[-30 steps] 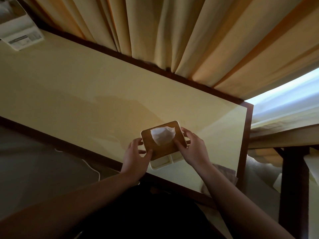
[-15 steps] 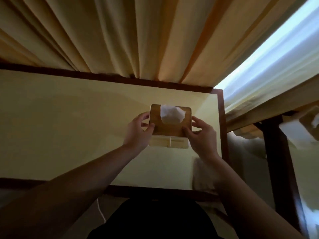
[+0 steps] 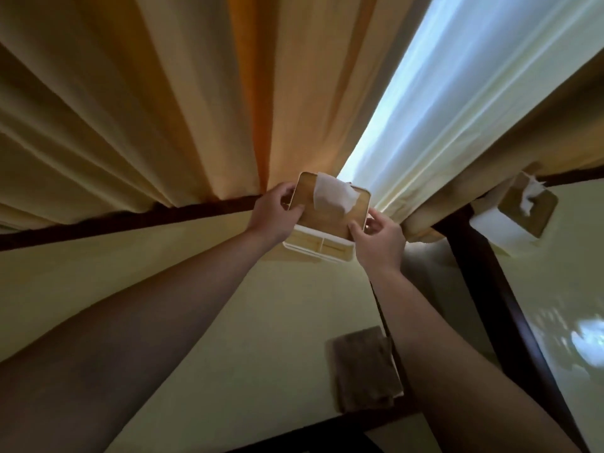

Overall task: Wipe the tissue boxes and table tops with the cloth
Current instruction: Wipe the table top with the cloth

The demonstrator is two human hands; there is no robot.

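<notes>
Both hands grip one tissue box [image 3: 330,212] at the far edge of the pale yellow surface [image 3: 163,289], right against the foot of the orange curtain [image 3: 163,109]; the left hand [image 3: 273,212] curls round the box's left edge with the thumb lying on the wooden lid, while the right hand [image 3: 379,240] pinches the near right corner, thumb on the lid and fingers tucked beneath the side; a white tissue [image 3: 333,194] stands up out of the slot in the lid; below the lid the white body of the box shows, with a small divided tray at its near side; whether the base sits flat on the surface or is lifted slightly cannot be told. A folded brown cloth [image 3: 364,369] lies on the same surface near its right edge, close beside the person's right forearm and well apart from the box; neither hand touches it. A dark wooden border runs round the surface; across a narrow gap to the right sits a second surface [image 3: 555,305] with a glossy top, and on its far end rests a second tissue box [image 3: 519,217], also with a wooden lid and a tissue poking out; a pale sheer curtain [image 3: 457,109] hangs behind, bright with daylight.
</notes>
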